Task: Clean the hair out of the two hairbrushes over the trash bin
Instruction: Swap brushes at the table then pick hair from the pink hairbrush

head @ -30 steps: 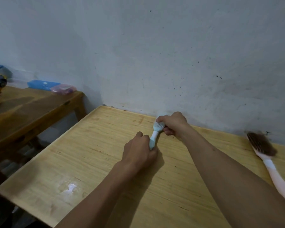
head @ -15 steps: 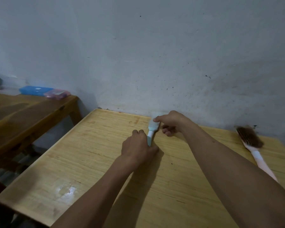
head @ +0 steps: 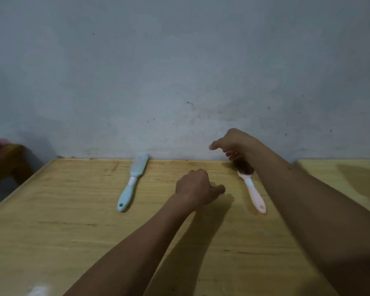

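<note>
A light blue hairbrush (head: 132, 182) lies flat on the wooden table (head: 73, 221), its head toward the wall, with no hand on it. A pink hairbrush (head: 251, 189) lies to its right, its head matted with dark brown hair (head: 242, 166). My right hand (head: 233, 144) hovers over that hairy head, fingers spread and curved, its fingertips close to the hair. My left hand (head: 198, 186) sits between the two brushes, loosely curled just above the table, holding nothing. No trash bin is in view.
A grey wall (head: 179, 71) stands right behind the table's far edge. A darker wooden table (head: 4, 154) stands at the far left with a pink thing on it. Another light tabletop (head: 340, 174) adjoins on the right.
Both hands have let go of the blue brush, which now lies on the table. They have moved right, the right hand reaching over the pink brush's head. The view has swung right.
</note>
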A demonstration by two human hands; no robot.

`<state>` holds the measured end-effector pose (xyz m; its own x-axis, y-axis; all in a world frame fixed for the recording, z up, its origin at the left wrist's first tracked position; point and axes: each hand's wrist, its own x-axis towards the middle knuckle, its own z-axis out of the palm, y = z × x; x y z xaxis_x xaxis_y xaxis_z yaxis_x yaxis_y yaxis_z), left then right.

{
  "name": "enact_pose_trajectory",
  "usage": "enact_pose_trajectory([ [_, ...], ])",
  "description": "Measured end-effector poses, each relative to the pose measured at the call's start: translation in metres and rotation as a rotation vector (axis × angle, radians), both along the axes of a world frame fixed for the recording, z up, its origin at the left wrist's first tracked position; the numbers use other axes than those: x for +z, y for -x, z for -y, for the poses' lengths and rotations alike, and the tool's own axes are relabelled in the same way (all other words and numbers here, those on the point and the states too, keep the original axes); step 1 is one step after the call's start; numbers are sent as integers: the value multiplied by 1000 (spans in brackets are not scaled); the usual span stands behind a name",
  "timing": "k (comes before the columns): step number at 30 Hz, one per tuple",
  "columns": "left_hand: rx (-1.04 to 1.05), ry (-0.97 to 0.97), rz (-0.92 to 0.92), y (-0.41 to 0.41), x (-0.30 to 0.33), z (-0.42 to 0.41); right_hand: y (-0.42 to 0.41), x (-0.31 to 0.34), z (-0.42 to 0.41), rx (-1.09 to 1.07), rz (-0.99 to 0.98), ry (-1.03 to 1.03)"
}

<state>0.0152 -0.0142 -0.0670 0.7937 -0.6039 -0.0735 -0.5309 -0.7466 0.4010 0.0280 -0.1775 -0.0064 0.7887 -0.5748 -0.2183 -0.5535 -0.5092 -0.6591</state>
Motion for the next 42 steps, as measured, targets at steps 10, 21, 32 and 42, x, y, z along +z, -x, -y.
enact_pose_trajectory([
  [10, -89, 57, -44, 53, -17, 98, 42, -34, 61, -112, -104, 95],
  [21, 44, 182, -206, 52, -23, 88, 30, -45, 41, -96, -101, 4],
  [32, 310, 653, -618, 46, -12, 6, 37, 10, -49, 26, 28, -64],
  [42, 510, 834, -434, 36, -1, -128, 25, 35, -184, 272, 58, -81],
])
